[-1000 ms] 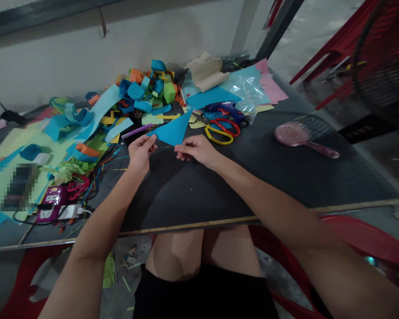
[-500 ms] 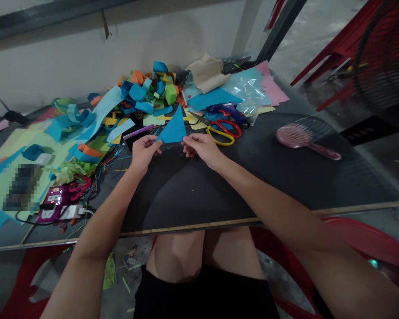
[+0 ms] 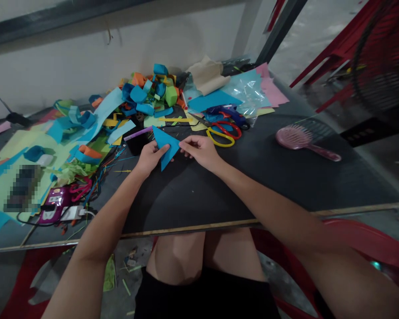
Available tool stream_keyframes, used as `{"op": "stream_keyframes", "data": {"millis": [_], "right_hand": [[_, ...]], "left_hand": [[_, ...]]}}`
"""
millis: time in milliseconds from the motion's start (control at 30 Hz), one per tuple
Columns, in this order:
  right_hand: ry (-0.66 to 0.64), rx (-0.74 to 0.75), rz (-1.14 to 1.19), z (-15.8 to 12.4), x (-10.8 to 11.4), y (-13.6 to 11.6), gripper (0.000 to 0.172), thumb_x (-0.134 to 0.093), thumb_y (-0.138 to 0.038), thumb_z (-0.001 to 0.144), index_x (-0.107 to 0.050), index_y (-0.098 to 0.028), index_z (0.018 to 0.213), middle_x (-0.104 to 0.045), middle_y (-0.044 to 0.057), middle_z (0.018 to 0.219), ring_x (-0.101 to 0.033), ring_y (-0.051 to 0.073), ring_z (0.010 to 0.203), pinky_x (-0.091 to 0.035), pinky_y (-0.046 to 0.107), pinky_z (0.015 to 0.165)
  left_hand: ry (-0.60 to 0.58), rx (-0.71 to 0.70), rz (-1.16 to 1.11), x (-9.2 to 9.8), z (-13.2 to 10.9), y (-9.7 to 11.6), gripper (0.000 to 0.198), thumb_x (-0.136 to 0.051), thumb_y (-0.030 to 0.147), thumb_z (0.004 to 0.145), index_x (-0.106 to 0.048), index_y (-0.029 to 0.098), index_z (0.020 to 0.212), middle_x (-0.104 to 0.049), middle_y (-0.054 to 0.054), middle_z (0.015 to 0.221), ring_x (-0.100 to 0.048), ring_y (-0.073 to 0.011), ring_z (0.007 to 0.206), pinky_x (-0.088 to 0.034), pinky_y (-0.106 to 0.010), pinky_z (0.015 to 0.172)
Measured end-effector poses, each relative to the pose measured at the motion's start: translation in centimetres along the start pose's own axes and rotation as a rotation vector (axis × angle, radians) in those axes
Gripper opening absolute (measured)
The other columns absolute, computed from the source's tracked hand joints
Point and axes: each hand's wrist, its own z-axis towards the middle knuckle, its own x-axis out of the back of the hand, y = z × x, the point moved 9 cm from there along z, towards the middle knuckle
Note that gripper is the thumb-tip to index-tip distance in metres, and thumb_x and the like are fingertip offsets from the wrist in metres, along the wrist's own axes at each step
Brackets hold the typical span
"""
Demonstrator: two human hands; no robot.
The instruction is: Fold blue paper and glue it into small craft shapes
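A blue folded paper triangle is held above the dark tabletop, one corner pointing down and another toward my right hand. My left hand pinches its left side, thumb on top and fingers beneath. The thumb and fingertips of my right hand close on the triangle's right corner. Just behind the paper lie a purple stick and a yellow strip. Scissors with red and yellow handles rest near my right hand.
Behind my hands is a heap of coloured paper pieces. A pink hairbrush lies on the right. To the left are a purple device, a white plug and paper sheets. A fan stands at the right edge.
The blue triangle has turned, its top corner swinging to the left and another corner now pointing down. My left hand has shifted slightly right, its thumb now lying on the paper.
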Motion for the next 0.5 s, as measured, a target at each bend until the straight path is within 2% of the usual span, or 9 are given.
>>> {"op": "stream_keyframes", "data": {"millis": [100, 200, 500], "right_hand": [[-0.024, 0.002, 0.083, 0.1, -0.2, -0.1, 0.046, -0.079, -0.054, 0.067, -0.071, -0.018, 0.094, -0.069, 0.002, 0.075, -0.06, 0.01, 0.058, -0.046, 0.022, 0.048], [-0.05, 0.019, 0.111, 0.1, -0.3, -0.3, 0.046, -0.079, -0.049, 0.069, -0.072, -0.019, 0.102, -0.071, 0.002, 0.08, -0.062, 0.01, 0.061, -0.047, 0.021, 0.048], [-0.053, 0.011, 0.186, 0.4, -0.1, -0.4, 0.036, -0.085, -0.041, 0.06, -0.08, -0.021, 0.09, -0.074, 0.001, 0.073, -0.059, 0.01, 0.057, -0.047, 0.024, 0.049]], "left_hand": [[0.006, 0.001, -0.046, -0.1, -0.1, 0.1, 0.045, -0.083, 0.05, 0.067, -0.065, 0.015, 0.089, -0.073, -0.005, 0.074, -0.068, -0.0144, 0.055, -0.059, -0.026, 0.053], [-0.02, 0.025, -0.066, -0.3, -0.1, 0.0, 0.044, -0.082, 0.049, 0.069, -0.066, 0.015, 0.091, -0.073, -0.005, 0.075, -0.067, -0.0133, 0.056, -0.059, -0.024, 0.054], [-0.069, 0.074, -0.108, -1.2, -0.4, 0.2, 0.043, -0.085, 0.046, 0.067, -0.066, 0.014, 0.088, -0.072, -0.004, 0.072, -0.066, -0.0119, 0.058, -0.056, -0.021, 0.051]]}}
